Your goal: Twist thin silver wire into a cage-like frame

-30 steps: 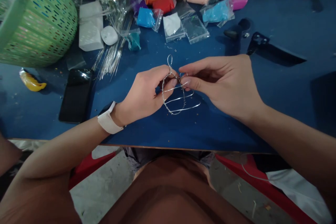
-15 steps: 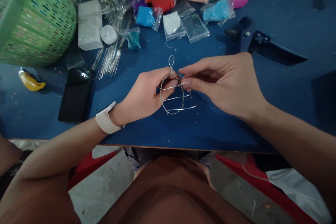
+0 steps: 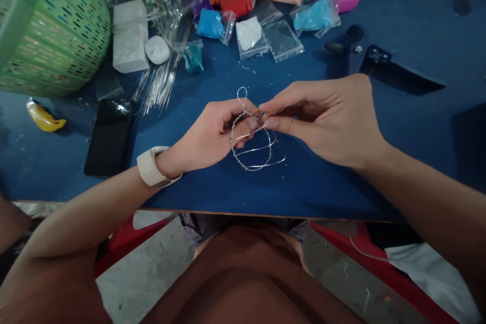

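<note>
A twisted silver wire ring with a small loop at its top is held above the blue table, near the front edge. My left hand, with a white band on its wrist, pinches the upper part of the ring between thumb and fingers. From the right, my right hand closes thumb and forefinger on the wire at the ring's upper right side. A thinner loose wire zigzags across the ring, its free end sticking out at the lower right.
Left of my hands lie a phone, a yellow object and a bundle of straight wires. A green basket stands behind. Bagged coloured lumps, including a red one, line the back. Dark-bladed cutters or pliers lie right.
The wire ring has tilted, its small top loop shifting left and down a little and its lower end swinging right. My fingers stay pinched on it; both hands moved only slightly.
</note>
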The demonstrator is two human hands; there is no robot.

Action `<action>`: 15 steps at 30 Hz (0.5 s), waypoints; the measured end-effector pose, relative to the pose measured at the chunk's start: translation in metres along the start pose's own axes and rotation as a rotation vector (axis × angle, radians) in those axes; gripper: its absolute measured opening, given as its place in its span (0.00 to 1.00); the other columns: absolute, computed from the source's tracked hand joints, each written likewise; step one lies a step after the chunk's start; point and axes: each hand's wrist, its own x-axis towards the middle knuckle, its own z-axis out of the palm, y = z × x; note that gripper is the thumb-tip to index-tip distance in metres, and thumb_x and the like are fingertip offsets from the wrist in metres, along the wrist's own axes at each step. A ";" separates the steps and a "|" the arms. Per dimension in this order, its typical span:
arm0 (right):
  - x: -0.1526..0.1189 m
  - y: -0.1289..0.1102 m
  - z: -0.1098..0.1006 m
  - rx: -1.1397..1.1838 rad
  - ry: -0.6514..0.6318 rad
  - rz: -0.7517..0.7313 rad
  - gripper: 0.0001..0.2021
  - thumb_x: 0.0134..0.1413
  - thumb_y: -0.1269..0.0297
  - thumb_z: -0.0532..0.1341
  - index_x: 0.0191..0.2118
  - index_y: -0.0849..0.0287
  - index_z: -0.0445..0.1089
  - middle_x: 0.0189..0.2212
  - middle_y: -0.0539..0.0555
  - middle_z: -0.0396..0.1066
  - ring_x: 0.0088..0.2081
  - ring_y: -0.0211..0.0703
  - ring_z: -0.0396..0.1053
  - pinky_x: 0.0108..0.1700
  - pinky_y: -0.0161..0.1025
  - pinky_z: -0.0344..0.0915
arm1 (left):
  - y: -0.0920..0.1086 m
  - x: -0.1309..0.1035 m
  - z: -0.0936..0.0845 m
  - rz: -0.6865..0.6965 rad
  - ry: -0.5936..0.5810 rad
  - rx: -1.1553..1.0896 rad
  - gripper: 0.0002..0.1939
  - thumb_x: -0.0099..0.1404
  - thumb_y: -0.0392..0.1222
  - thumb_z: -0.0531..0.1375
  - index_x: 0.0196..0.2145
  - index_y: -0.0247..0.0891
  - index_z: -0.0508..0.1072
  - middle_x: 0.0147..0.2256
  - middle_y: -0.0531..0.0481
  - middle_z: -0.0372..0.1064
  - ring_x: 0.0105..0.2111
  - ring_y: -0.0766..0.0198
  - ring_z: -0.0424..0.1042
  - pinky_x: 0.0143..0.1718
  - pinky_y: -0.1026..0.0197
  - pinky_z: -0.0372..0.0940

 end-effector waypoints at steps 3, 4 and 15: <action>0.001 -0.003 -0.003 -0.024 -0.038 0.003 0.10 0.59 0.67 0.85 0.43 0.43 0.93 0.42 0.49 0.90 0.46 0.52 0.89 0.59 0.57 0.89 | 0.001 0.002 -0.003 -0.064 -0.053 -0.056 0.23 0.81 0.60 0.71 0.37 0.41 0.76 0.27 0.54 0.73 0.25 0.69 0.71 0.28 0.63 0.68; 0.001 -0.003 -0.004 -0.028 -0.054 -0.010 0.10 0.60 0.68 0.84 0.43 0.43 0.93 0.42 0.49 0.90 0.46 0.52 0.89 0.60 0.56 0.89 | 0.001 0.002 -0.003 -0.078 -0.074 -0.072 0.23 0.81 0.60 0.71 0.37 0.41 0.76 0.27 0.54 0.73 0.25 0.69 0.72 0.29 0.63 0.68; 0.010 -0.001 -0.012 -0.080 -0.209 -0.145 0.06 0.60 0.61 0.85 0.41 0.45 0.93 0.39 0.50 0.90 0.39 0.46 0.87 0.47 0.44 0.86 | 0.002 0.005 -0.004 -0.226 -0.242 -0.370 0.22 0.75 0.58 0.78 0.35 0.38 0.80 0.29 0.52 0.76 0.27 0.70 0.74 0.29 0.66 0.72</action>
